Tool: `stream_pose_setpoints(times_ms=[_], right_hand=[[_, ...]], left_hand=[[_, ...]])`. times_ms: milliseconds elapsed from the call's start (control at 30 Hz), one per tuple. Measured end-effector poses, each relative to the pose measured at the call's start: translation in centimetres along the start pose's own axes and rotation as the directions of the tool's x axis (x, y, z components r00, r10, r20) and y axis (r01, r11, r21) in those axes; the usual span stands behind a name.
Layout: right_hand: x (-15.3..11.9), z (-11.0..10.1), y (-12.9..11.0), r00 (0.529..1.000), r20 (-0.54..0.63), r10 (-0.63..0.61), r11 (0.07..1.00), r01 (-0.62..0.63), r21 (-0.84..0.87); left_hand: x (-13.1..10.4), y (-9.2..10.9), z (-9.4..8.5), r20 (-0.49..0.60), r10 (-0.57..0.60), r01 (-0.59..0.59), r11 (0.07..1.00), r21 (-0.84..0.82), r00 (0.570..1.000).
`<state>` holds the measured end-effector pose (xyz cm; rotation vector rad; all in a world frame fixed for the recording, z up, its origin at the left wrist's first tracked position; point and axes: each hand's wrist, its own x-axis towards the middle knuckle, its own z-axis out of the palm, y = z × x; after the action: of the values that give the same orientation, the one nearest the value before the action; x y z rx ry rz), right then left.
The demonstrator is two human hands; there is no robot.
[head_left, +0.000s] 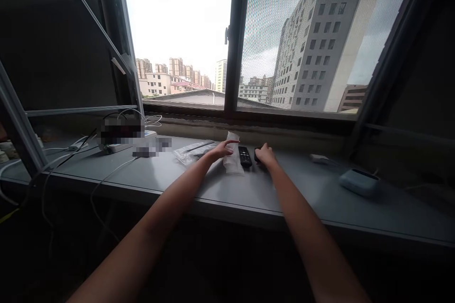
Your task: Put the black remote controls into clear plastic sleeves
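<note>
On the grey desk point(209, 188) lies a black remote control point(245, 156), buttons facing up, between my two hands. My left hand point(221, 150) rests on the left edge of a whitish translucent plastic pouch point(233, 164), fingers stretched across it and apart. To the right of the remote, my right hand point(267, 155) is closed around a small black object point(256, 155), mostly covered by the fingers, so its kind cannot be made out. Just left of my left hand lies a crumpled clear plastic bag point(188, 152) with something dark in or under it.
A light blue box-shaped item point(359, 182) and a small white item point(319, 158) are on the right. White cables point(103, 182) and a power strip point(119, 147) lie on the left, partly blurred out. A metal frame point(21, 118) rises at left; a window point(181, 38) stands behind.
</note>
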<state>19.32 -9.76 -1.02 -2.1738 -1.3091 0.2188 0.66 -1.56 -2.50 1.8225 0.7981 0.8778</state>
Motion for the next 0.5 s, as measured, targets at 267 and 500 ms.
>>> stream_pose_setpoints(times_ms=[267, 500], right_hand=[[-0.1, 0.1, 0.0, 0.996, 0.091, 0.001, 0.984, 0.016, -0.179], [-1.0, -0.4, -0.3, 0.997, 0.082, 0.012, 0.972, 0.008, -0.236]], left_hand=[[0.4, -0.2, 0.8, -0.113, 0.02, 0.026, 0.922, 0.386, 0.993], [0.1, 0.2, 1.3, -0.027, -0.097, 0.096, 0.84, 0.534, 0.995]])
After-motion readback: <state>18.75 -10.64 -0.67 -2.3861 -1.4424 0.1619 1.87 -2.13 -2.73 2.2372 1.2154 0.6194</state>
